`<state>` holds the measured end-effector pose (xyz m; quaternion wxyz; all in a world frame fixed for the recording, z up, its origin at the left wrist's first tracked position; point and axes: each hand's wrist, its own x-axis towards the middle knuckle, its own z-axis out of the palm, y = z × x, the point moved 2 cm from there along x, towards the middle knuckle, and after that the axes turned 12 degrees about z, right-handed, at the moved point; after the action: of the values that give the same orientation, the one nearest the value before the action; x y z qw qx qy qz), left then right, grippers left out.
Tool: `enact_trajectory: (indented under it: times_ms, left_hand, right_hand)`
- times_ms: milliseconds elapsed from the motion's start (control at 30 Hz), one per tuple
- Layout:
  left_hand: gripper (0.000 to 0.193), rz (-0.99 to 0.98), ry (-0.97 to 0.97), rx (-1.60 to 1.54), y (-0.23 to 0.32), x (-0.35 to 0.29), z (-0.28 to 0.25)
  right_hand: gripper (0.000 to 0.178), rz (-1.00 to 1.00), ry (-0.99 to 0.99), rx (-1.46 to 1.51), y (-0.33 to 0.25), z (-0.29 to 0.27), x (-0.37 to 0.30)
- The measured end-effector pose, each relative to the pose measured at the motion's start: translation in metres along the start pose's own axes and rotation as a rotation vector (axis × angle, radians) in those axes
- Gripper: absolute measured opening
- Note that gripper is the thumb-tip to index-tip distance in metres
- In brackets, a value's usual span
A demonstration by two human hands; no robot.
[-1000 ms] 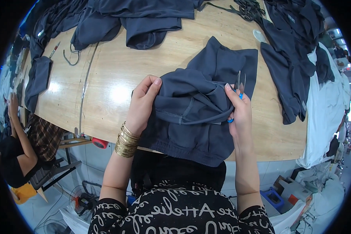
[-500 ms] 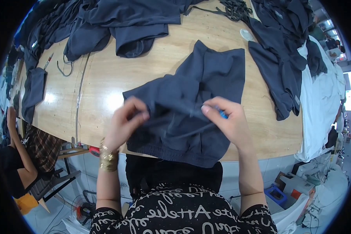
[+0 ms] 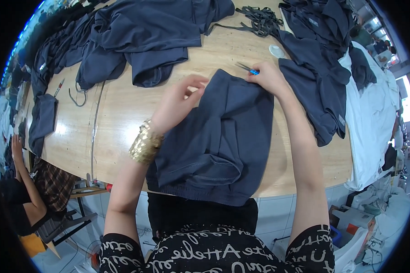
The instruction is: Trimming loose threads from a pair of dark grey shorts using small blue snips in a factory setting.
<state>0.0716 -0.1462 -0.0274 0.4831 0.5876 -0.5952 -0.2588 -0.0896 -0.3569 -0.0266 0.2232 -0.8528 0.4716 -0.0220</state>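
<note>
Garment [image 3: 255, 123]: dark, on the table [image 3: 123, 118], gathered edge [image 3: 191, 193] at the near side
Left hand [image 3: 178, 101]: thumb and fingers parted, near the garment's far left corner
Right hand [image 3: 269, 79]: fingers around scissors [image 3: 254, 71], at the garment's far edge; cloth grip unclear

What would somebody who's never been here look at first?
Probably the big dark garment spread in the middle of the table. Next might come the shiny gold bracelets around the wrist of the left hand, and the scissors with bright blue handles in the right hand, near the garment's far edge.
</note>
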Motion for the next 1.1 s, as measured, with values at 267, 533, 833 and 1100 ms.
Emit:
enact_trajectory:
  times_ms: [267, 533, 833, 1100]
  left_hand:
    - [0.044, -0.228, -0.199, -0.295, 0.01, 0.008, 0.033]
    - [0.043, -0.422, 0.049, -0.563, 0.046, -0.093, 0.016]
    - [0.064, -0.465, 0.167, -0.483, 0.014, -0.135, 0.023]
    - [0.066, 0.111, 0.267, 0.421, 0.033, -0.094, 0.003]
  right_hand:
    - [0.02, -0.649, 0.151, 0.238, -0.073, -0.004, -0.166]
    - [0.024, -0.002, -0.01, 0.61, -0.032, 0.026, -0.253]
    - [0.027, -0.131, 0.158, 0.602, -0.052, 0.028, -0.251]
    - [0.054, -0.123, 0.179, 0.338, -0.044, 0.076, -0.258]
